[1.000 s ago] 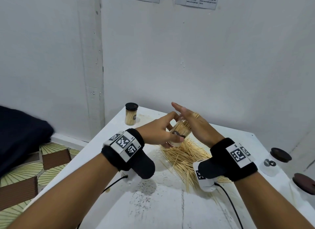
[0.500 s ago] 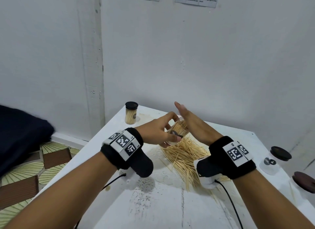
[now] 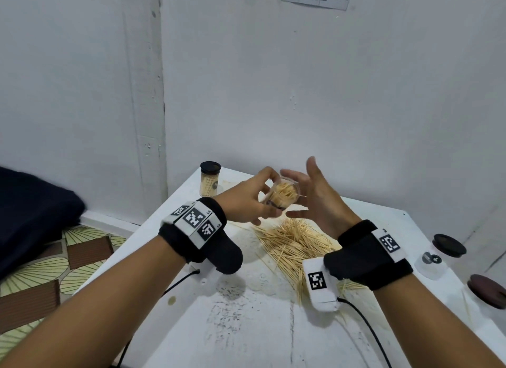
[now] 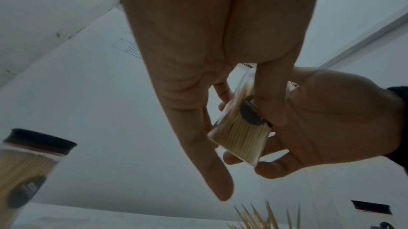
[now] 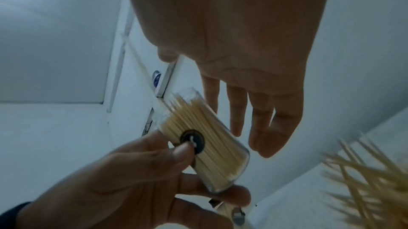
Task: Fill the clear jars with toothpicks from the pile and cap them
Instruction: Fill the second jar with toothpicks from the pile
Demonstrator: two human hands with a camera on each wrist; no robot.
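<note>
My left hand (image 3: 256, 200) grips a clear jar (image 3: 284, 193) packed with toothpicks and holds it tilted above the table, with its uncapped mouth facing me. In the left wrist view, the fingers (image 4: 268, 103) curl round the jar (image 4: 238, 136). In the right wrist view, the thumb lies on the round dark label of the jar (image 5: 205, 142). My right hand (image 3: 315, 195) is just right of the jar, with its fingers (image 5: 253, 119) straight and spread, holding nothing. The toothpick pile (image 3: 293, 241) lies on the white table (image 3: 246, 326) under both hands.
A capped jar full of toothpicks (image 3: 210, 179) stands at the table's back left corner. Near the right edge stand a clear jar with a dark cap (image 3: 449, 244) and a brown cap (image 3: 487, 291). The wall rises close behind. Cables run from both wrists.
My right hand, which lay flat against the jar's mouth, has drawn back and spread its fingers. The left hand has lifted the jar slightly, and its open mouth shows.
</note>
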